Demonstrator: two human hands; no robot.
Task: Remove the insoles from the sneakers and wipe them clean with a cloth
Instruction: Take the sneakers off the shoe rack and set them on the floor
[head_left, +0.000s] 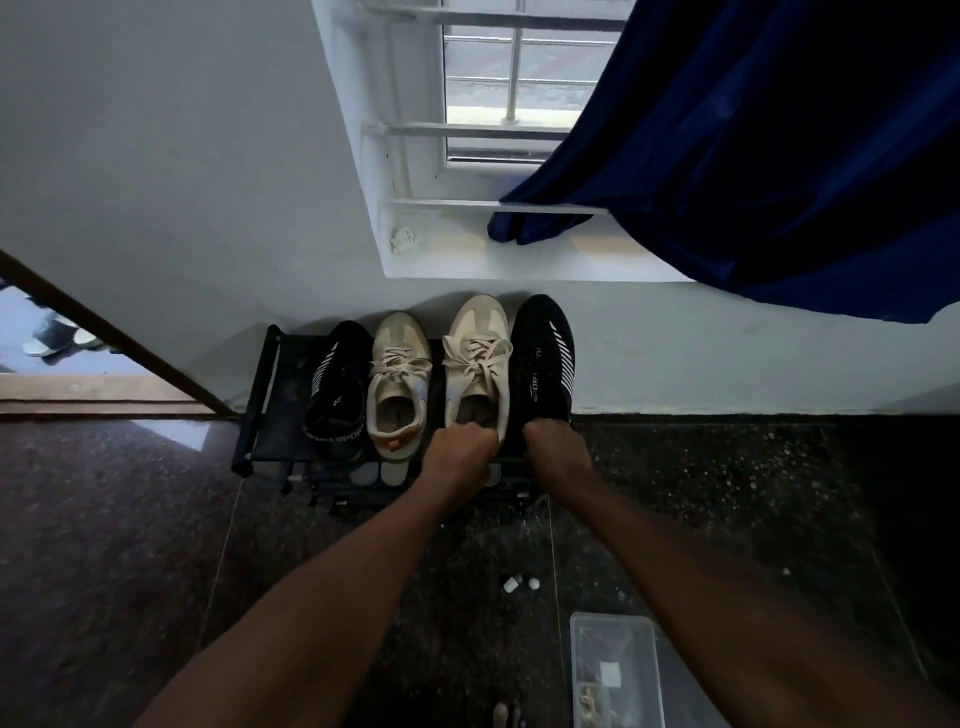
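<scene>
Two beige sneakers stand side by side on a low black shoe rack (260, 395), with a black sneaker on either flank. My left hand (460, 449) grips the heel rim of the right beige sneaker (478, 353), fingers curled into its opening, where the insole is in shadow. My right hand (553, 441) grips the heel of the right black sneaker (545, 353). The left beige sneaker (397, 379) shows its pale insole inside. The left black sneaker (337, 384) leans against it. No cloth is in view.
The rack stands against a white wall under a window sill (467, 249) with a blue curtain (753, 156). A clear plastic box (613, 670) and small white bits (519, 583) lie on the dark speckled floor. A doorway (62, 343) opens at left.
</scene>
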